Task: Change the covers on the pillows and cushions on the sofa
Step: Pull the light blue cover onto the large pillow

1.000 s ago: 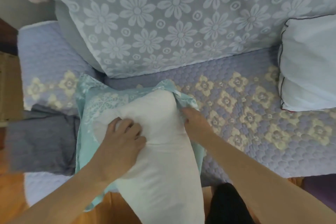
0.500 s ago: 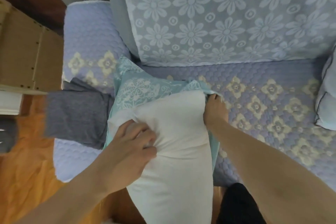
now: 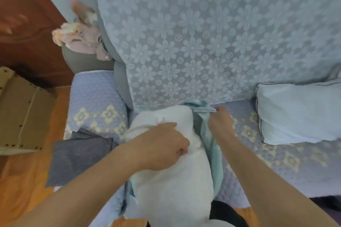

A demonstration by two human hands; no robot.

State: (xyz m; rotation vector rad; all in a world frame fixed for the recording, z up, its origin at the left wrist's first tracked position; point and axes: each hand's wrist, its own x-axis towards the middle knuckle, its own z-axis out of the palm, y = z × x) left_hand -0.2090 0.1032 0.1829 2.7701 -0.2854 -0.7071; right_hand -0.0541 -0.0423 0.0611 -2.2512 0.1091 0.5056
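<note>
A white pillow (image 3: 171, 180) lies lengthwise on the sofa seat (image 3: 276, 171), its far end towards the backrest. My left hand (image 3: 162, 145) grips a fold of the pillow near its upper middle. A teal patterned cover (image 3: 208, 134) runs bunched along the pillow's right side and under it. My right hand (image 3: 220, 121) pinches the cover's edge at the pillow's far right corner. A second pillow in a pale blue cover with dark piping (image 3: 299, 112) leans at the right end of the seat.
A folded grey cloth (image 3: 77, 155) hangs over the seat's left front edge. The backrest wears a pale blue floral throw (image 3: 203, 42). Pink-white fabric (image 3: 81, 37) sits on the left armrest. A cardboard box (image 3: 20, 112) stands on the orange floor at left.
The view tilted up towards the backrest. The teal cover, earlier spread wide around the pillow's top, now lies bunched at its right side. My right hand moved up to the pillow's far corner.
</note>
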